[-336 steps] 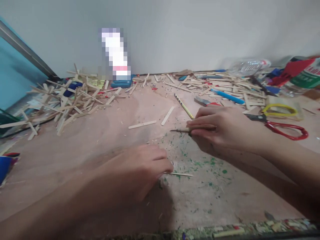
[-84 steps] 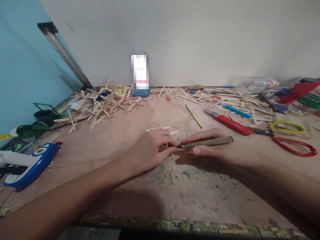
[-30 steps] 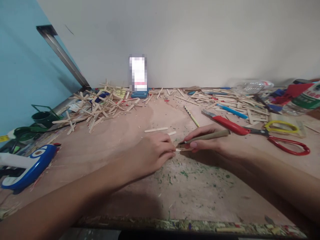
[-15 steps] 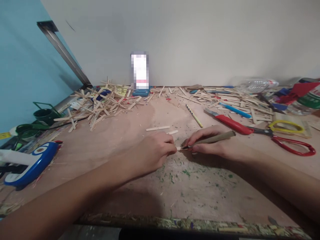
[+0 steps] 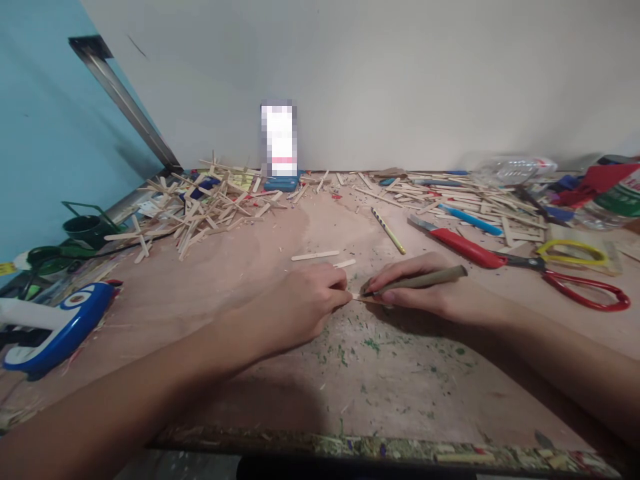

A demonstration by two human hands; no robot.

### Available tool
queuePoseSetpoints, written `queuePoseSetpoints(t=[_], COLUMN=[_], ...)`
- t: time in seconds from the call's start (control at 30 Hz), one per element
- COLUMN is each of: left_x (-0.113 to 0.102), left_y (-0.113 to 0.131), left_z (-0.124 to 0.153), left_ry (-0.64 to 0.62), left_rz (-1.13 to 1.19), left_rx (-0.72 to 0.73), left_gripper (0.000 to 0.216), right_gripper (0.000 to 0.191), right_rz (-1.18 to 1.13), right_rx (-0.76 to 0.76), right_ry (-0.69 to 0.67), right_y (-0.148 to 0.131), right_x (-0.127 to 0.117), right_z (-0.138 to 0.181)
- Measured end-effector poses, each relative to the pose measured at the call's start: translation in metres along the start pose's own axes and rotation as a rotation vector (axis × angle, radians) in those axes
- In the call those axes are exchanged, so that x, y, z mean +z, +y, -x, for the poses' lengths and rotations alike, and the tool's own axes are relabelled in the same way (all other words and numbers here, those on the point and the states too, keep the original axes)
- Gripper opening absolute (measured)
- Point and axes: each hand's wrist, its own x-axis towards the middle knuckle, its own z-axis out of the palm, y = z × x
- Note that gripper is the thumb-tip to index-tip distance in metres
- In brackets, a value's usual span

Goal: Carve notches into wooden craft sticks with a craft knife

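Note:
My left hand point(image 5: 315, 297) rests on the table with its thumb and fingers closed on one end of a small wooden craft stick point(image 5: 369, 300). Most of that stick is hidden by the hands. Held like a pen in my right hand point(image 5: 440, 297) is a slim olive-grey pen-shaped tool point(image 5: 434, 277). Its dark tip is down by the stick, close to my left fingertips; whether it is a pen or a blade I cannot tell. Just beyond my left hand lie a loose craft stick point(image 5: 315, 255) and a shorter piece point(image 5: 345, 264).
Scissors point(image 5: 523, 262) and a yellow striped pencil point(image 5: 388, 231) lie beyond my right hand. Craft sticks pile up at back left point(image 5: 215, 207) and back right point(image 5: 480, 200). A phone point(image 5: 280, 137) stands against the wall. At left is a blue-and-white glue gun point(image 5: 75, 320); green shavings point(image 5: 370, 345) dot the table.
The tool's tip has shifted slightly left along the stick, and my right fingers have moved a little closer to my left hand. My left hand keeps its hold.

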Motion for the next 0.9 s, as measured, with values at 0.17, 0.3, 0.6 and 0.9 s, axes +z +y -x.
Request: queuePoseSetpoints(t=[0.17, 0.3, 0.6, 0.9], left_x=[-0.002, -0.001, 0.000, -0.001], left_y=[0.001, 0.003, 0.006, 0.012], left_z=[-0.001, -0.002, -0.002, -0.005], left_ry=[-0.001, 0.005, 0.000, 0.042], left_rz=[-0.026, -0.046, -0.088, -0.107], left_rx=[0.021, 0.019, -0.004, 0.002], left_gripper=[0.027, 0.028, 0.025, 0.024], right_gripper=[0.032, 0.029, 0.026, 0.028], right_rz=[-0.019, -0.032, 0.003, 0.021], right_rx=[-0.031, -0.038, -0.010, -0.013], right_ry=[-0.005, 0.009, 0.026, 0.015], right_y=[0.001, 0.000, 0.003, 0.005], right_x=[0.001, 0.002, -0.001, -0.002], right_z=[0.000, -0.001, -0.005, -0.006])
